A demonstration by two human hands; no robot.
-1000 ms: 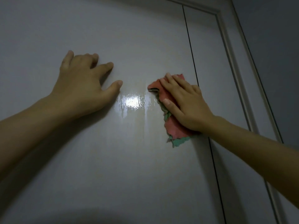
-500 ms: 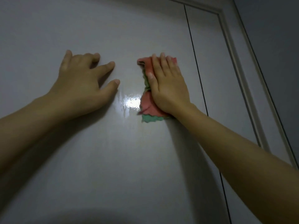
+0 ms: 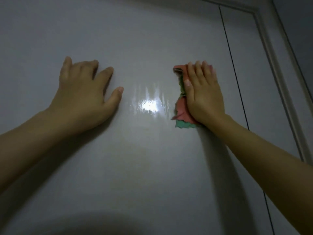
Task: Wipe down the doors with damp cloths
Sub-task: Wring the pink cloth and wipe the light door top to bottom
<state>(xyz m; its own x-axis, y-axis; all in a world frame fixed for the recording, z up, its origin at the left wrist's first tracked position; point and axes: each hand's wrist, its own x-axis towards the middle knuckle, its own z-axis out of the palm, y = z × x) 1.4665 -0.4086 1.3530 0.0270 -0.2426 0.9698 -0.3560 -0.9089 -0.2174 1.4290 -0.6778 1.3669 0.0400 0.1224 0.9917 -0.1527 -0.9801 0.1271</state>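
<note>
A glossy white door [image 3: 144, 167] fills the view, with a bright wet sheen between my hands. My right hand [image 3: 203, 94] presses a crumpled red and green cloth [image 3: 182, 112] flat against the door, fingers pointing up; most of the cloth is hidden under the palm. My left hand [image 3: 84, 95] rests flat on the door to the left, fingers spread, holding nothing.
A thin dark vertical seam [image 3: 237, 85] runs down the door just right of my right hand. Further right stands the moulded door frame [image 3: 277, 78], then a grey wall [image 3: 301, 39]. A dark shadow lies along the bottom edge.
My right hand with the cloth swept up and left from beside the seam, turned its fingers upright, then slid back to the right. My left hand stayed in place.
</note>
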